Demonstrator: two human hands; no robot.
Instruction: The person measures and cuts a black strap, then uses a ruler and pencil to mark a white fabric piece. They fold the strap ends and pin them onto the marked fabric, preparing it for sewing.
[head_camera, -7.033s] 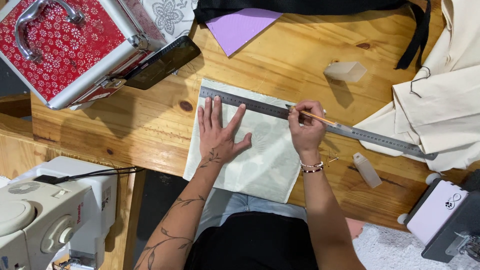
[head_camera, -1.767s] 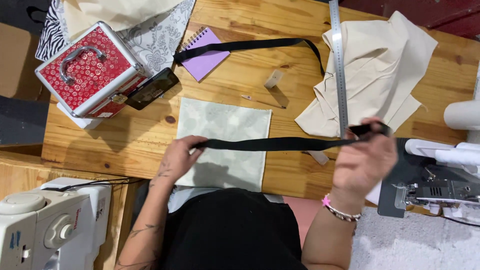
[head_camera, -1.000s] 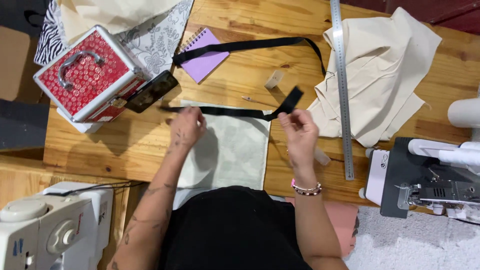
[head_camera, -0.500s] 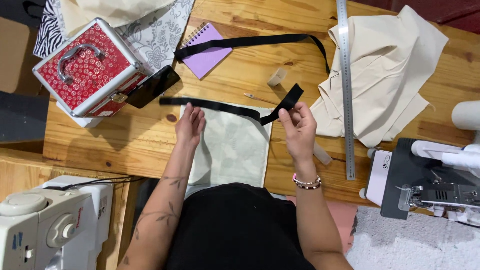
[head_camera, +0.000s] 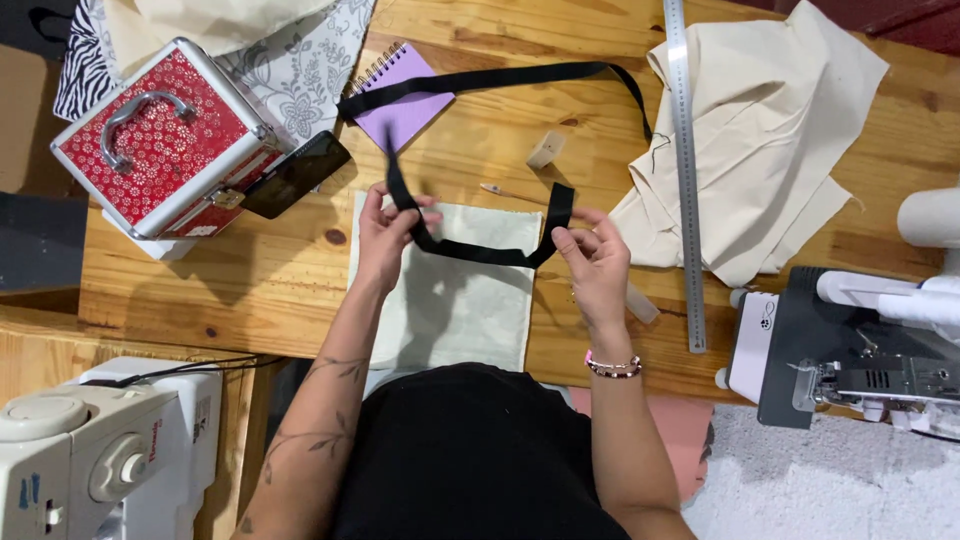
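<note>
At frame centre, the left hand (head_camera: 385, 232) and right hand (head_camera: 592, 262) each pinch one end of a black strap (head_camera: 478, 252), which sags between them over a pale fabric rectangle (head_camera: 452, 300) on the wooden table (head_camera: 200, 300). A red patterned case (head_camera: 165, 140) sits upper left.

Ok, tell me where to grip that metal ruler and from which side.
Grip the metal ruler at its near end, which lies on bare wood by the table edge; farther up it rests on the cream fabric. Come from above, pinching across its narrow width, since it lies flat.
</note>
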